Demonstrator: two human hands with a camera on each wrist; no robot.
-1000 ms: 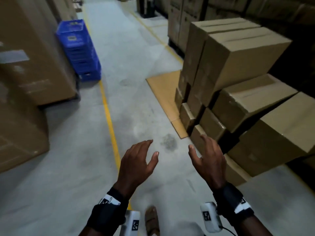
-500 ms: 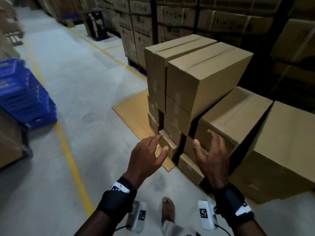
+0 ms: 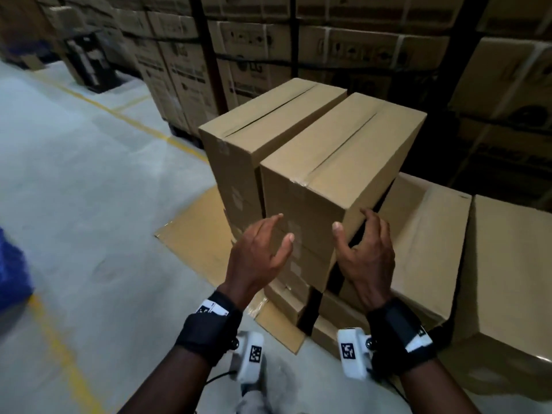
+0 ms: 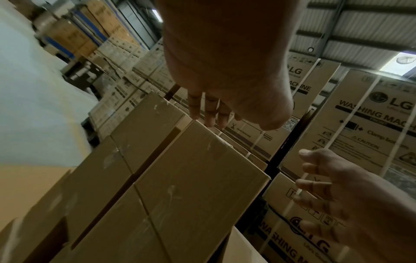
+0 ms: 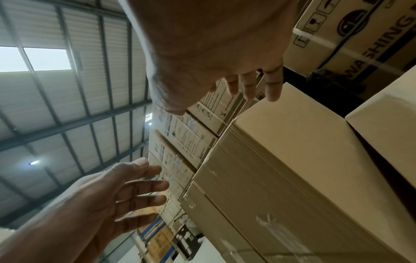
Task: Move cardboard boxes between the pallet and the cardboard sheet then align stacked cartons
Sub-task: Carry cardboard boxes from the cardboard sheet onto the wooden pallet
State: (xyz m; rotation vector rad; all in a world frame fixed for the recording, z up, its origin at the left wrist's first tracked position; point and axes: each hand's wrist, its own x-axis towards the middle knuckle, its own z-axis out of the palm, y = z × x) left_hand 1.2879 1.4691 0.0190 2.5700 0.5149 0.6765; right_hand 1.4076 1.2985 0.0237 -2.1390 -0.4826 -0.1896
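Note:
Two tall stacks of plain cardboard boxes stand on a flat cardboard sheet [image 3: 191, 234] on the floor. The nearer stack's top box [image 3: 337, 162] is right in front of me, with a second top box [image 3: 268, 121] against its left side. My left hand [image 3: 263, 252] is open, fingers spread before that box's near face. My right hand [image 3: 364, 252] is open too, its fingertips [image 3: 370, 215] at the box's lower right corner; contact is unclear. The wrist views show the same box [image 4: 191, 178] [image 5: 292, 142] under straight fingers [image 4: 209, 110] [image 5: 270, 85].
Lower, wider boxes [image 3: 427, 234] sit to the right of the stacks, another [image 3: 513, 279] beyond them. Strapped washing-machine cartons [image 3: 254, 61] wall off the back. A blue crate [image 3: 12, 279] shows at the left edge, with grey floor and a yellow line [image 3: 59, 348] beside it.
I have stepped closer and turned right toward the stacks. Both hands have risen from over the floor to the near top box, still holding nothing.

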